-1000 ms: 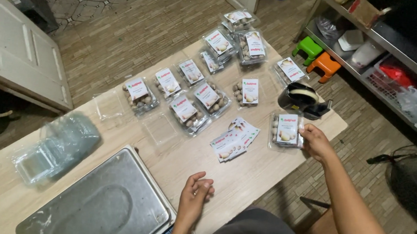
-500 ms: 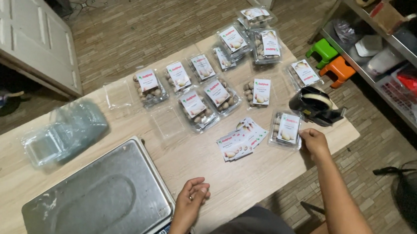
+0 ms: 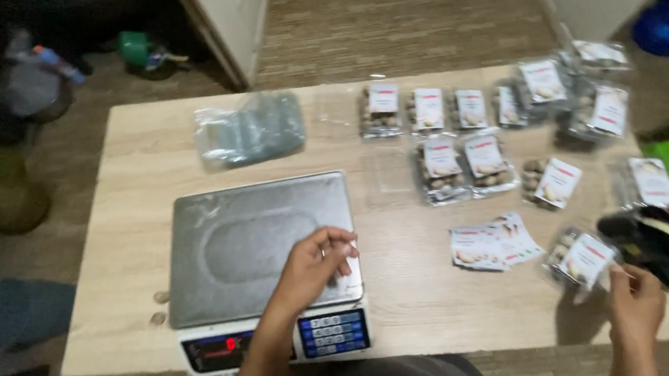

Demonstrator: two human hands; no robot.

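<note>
My left hand (image 3: 315,267) hovers over the front right corner of a digital scale's metal pan (image 3: 256,241), fingers curled loosely with nothing visible in them. My right hand (image 3: 636,299) rests on the table's right side, fingertips pinching the edge of a clear labelled pack (image 3: 581,259) of brown pieces. A fan of loose labels (image 3: 491,242) lies between the two hands. Several more labelled clear packs (image 3: 452,163) are spread over the far right of the wooden table (image 3: 140,166).
A black tape dispenser (image 3: 652,242) sits at the right edge beside my right hand. A bag of empty clear containers (image 3: 252,127) lies behind the scale. An empty clear box (image 3: 391,168) stands near the packs. White cabinet (image 3: 225,8) and floor clutter lie beyond.
The view has swung left, bringing the scale to the centre. My left hand has lifted from the table edge up over the scale pan. My right hand stays at the pack.
</note>
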